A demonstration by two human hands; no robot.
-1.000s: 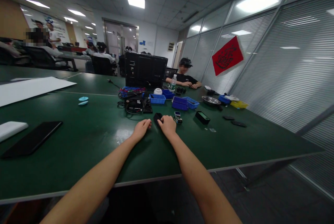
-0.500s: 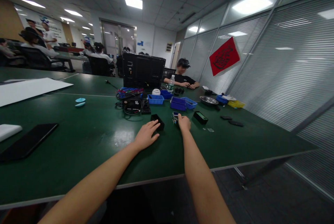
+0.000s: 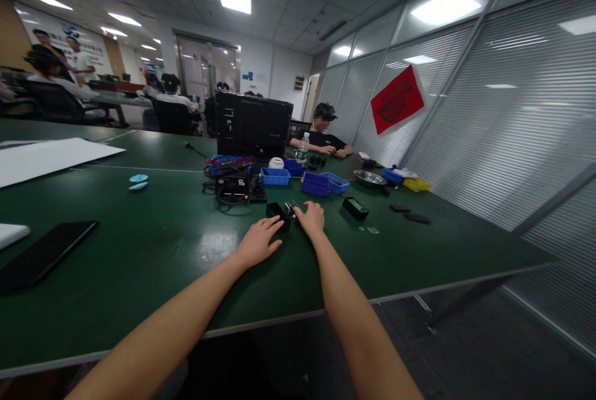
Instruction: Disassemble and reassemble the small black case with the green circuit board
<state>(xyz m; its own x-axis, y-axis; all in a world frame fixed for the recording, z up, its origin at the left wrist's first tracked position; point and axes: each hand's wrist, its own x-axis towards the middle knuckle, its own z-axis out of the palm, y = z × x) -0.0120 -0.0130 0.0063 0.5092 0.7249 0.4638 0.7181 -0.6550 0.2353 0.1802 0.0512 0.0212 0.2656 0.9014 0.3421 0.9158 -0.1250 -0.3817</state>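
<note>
My left hand [image 3: 259, 241] rests with its fingers stretched over the near left side of a small black open box [image 3: 274, 210], the thumb apart from them. Between thumb and fingers, my right hand [image 3: 311, 218] grips a small electronic module [image 3: 291, 209], which shows silvery metal parts; it is tilted at the box's right edge. Whether part of it is inside the box I cannot tell. To the right sits a second black box [image 3: 355, 208] with a green face. A small ring [image 3: 361, 228] and a clear square piece [image 3: 373, 230] lie near it.
Behind the box stand a black power unit [image 3: 233, 189] with cables, blue trays [image 3: 275, 177], a metal bowl [image 3: 370, 178] and a monitor [image 3: 254, 123]. A water bottle [image 3: 303, 147] stands near a seated person [image 3: 321, 139]. Dark flat pieces [image 3: 416, 218] lie at the right.
My right hand has moved left with the electronic module, from the open table between the two boxes to the open box's edge. The module has turned. My left hand stays on the box.
</note>
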